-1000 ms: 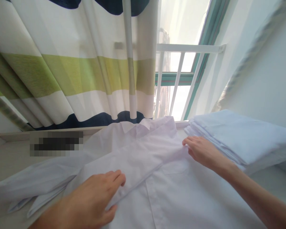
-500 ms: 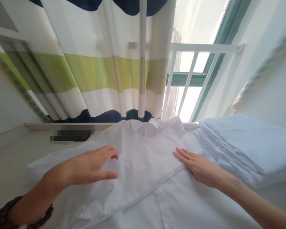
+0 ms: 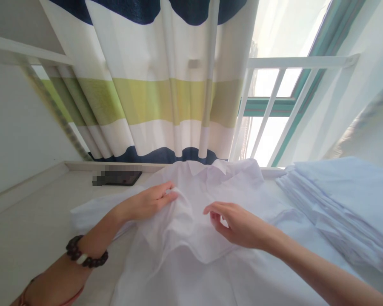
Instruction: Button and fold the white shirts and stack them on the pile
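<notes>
A white collared shirt lies spread before me, its collar toward the far edge and its lower part running toward me. Between the thumb and fingers of my left hand a bit of the shirt's cloth is pinched, and folds rise from that grip. A dark beaded bracelet circles my left wrist. Over the middle of the shirt is my right hand, its fingers loosely curled with a gap to the thumb and nothing visible in them. Whether its fingertips touch the cloth I cannot tell.
A stack of folded white cloth sits at the right. Back left lies a dark, flat phone-like object, partly blurred out. Beyond the raised far edge are a striped curtain and a white railing before a window.
My left hand has closed on the shirt's cloth and bunched it up. The right hand has come off the shirt's right side toward the middle, its fingers now curled. The view has shifted left.
</notes>
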Demonstrator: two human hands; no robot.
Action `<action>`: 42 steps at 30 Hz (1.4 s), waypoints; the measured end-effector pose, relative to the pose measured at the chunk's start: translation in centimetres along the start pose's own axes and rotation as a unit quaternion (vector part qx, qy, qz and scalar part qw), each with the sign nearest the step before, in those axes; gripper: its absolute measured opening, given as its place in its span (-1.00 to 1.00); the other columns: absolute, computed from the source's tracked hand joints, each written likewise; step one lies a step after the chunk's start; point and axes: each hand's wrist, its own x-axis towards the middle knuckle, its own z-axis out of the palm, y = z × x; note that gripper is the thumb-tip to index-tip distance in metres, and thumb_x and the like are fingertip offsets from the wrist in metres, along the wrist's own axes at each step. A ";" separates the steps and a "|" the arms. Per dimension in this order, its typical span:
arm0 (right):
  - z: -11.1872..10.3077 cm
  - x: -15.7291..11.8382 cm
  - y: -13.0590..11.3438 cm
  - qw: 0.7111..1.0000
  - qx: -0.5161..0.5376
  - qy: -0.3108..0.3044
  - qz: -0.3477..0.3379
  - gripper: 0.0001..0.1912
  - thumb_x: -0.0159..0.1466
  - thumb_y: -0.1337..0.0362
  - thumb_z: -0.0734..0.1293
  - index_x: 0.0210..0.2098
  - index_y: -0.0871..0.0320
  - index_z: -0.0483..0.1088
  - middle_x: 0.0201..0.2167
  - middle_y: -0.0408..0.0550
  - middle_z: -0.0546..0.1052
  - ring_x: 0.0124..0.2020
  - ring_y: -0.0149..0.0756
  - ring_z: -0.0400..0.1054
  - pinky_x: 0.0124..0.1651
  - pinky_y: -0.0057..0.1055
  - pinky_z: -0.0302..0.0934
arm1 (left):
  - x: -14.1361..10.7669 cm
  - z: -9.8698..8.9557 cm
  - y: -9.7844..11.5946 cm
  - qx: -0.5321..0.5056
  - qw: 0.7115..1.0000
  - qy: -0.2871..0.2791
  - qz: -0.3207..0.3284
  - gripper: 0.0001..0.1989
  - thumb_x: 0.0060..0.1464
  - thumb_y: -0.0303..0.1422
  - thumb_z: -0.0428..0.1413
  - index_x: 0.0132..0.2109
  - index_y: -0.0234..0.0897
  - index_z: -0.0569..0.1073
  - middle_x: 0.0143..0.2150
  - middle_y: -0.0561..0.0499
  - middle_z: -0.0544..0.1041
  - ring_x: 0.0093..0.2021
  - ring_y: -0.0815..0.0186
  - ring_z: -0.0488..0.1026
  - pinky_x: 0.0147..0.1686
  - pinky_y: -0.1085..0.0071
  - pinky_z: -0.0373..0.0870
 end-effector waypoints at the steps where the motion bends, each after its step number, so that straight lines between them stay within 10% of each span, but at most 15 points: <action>1: 0.5 0.4 0.1 1.000 0.018 0.014 0.001 -0.73 0.22 0.44 0.14 -0.16 0.13 0.37 -0.38 -0.10 0.49 -0.38 -0.29 0.37 -0.29 -0.36 0.27 | 0.3 0.9 0.1 -0.003 0.999 0.034 -0.016 -0.67 0.20 -0.09 -0.12 -0.24 -0.24 0.36 -0.40 0.06 0.43 -0.33 0.22 0.39 -0.26 0.36 0.25; 6: 3.6 0.7 1.7 0.984 0.149 0.095 -0.015 -0.78 0.12 0.51 0.14 -0.31 0.11 0.28 -0.40 -0.15 0.44 -0.41 -0.35 0.30 -0.34 -0.42 0.20 | 1.6 4.7 -0.3 -0.198 0.971 0.038 -0.129 -0.60 0.18 -0.09 -0.03 0.06 -0.20 0.28 -0.37 0.03 0.46 -0.30 0.19 0.43 -0.29 0.33 0.31; 9: 4.8 0.3 2.4 0.956 0.247 0.157 0.018 -0.72 0.22 0.44 0.13 -0.11 0.10 0.29 -0.18 -0.06 0.47 -0.21 -0.30 0.35 -0.17 -0.37 0.24 | 1.7 5.6 -0.7 -0.447 0.886 -0.033 -0.121 -0.31 0.11 -0.06 0.10 0.28 -0.05 -0.01 -0.34 0.06 0.46 -0.41 0.28 0.45 -0.43 0.41 0.34; 14: 5.2 0.5 3.1 0.900 0.331 0.274 0.080 -0.58 0.29 0.30 0.16 0.14 -0.03 0.13 0.10 -0.05 0.32 0.09 -0.26 0.21 0.09 -0.27 0.13 | 1.0 7.0 -0.9 -0.660 0.750 -0.030 0.014 0.07 -0.12 -0.34 0.35 0.33 0.09 -0.20 0.02 -0.02 0.42 -0.06 0.24 0.48 -0.09 0.37 0.37; 24: 5.7 0.1 3.7 0.876 0.258 0.403 0.065 -0.57 0.17 0.50 0.10 -0.04 -0.02 0.26 -0.08 -0.08 0.30 -0.18 -0.32 0.25 -0.14 -0.32 0.20 | 1.2 9.5 -0.5 -0.566 0.817 0.075 -0.085 -0.32 0.05 -0.25 0.24 0.22 -0.14 0.09 -0.08 -0.05 0.54 -0.11 0.23 0.52 -0.04 0.34 0.37; 29: 5.4 -0.8 2.8 0.950 0.093 0.296 -0.046 -0.55 0.17 0.52 0.14 -0.01 0.00 0.27 0.05 0.00 0.26 0.08 -0.13 0.13 0.06 -0.13 0.08 | 1.4 9.3 -0.2 -0.577 0.803 0.109 -0.101 -0.41 0.02 -0.24 0.25 0.08 -0.13 0.09 -0.26 0.06 0.53 -0.35 0.32 0.53 -0.33 0.41 0.48; 34: 5.5 -0.5 2.3 0.962 0.012 0.256 -0.093 -0.63 0.04 0.54 0.25 -0.20 0.08 0.18 -0.11 -0.02 0.40 0.00 -0.12 0.20 0.03 -0.15 0.04 | 1.5 9.2 -0.6 -0.606 0.779 0.115 -0.110 -0.51 -0.01 -0.30 0.28 -0.09 -0.16 0.12 -0.32 0.10 0.51 -0.35 0.35 0.51 -0.35 0.44 0.47; 38: 5.5 -0.3 2.5 0.964 0.012 0.244 -0.103 -0.68 0.04 0.57 0.23 -0.28 0.09 0.17 -0.33 -0.14 0.41 -0.25 -0.28 0.24 -0.10 -0.27 0.05 | 1.3 8.9 -1.0 -0.618 0.783 0.007 -0.072 -0.70 0.08 -0.23 0.21 -0.19 -0.26 0.27 -0.30 0.02 0.52 -0.24 0.29 0.50 -0.18 0.37 0.43; 42: 5.5 -0.6 2.6 0.956 0.007 0.285 -0.072 -0.61 -0.09 0.63 0.14 -0.32 0.10 0.16 -0.33 -0.11 0.33 -0.32 -0.31 0.20 -0.23 -0.37 0.07 | 0.8 8.4 -0.9 -0.550 0.819 -0.161 0.033 -0.43 0.02 0.01 0.17 0.01 -0.34 0.35 -0.12 -0.17 0.50 -0.13 0.16 0.47 -0.17 0.28 0.40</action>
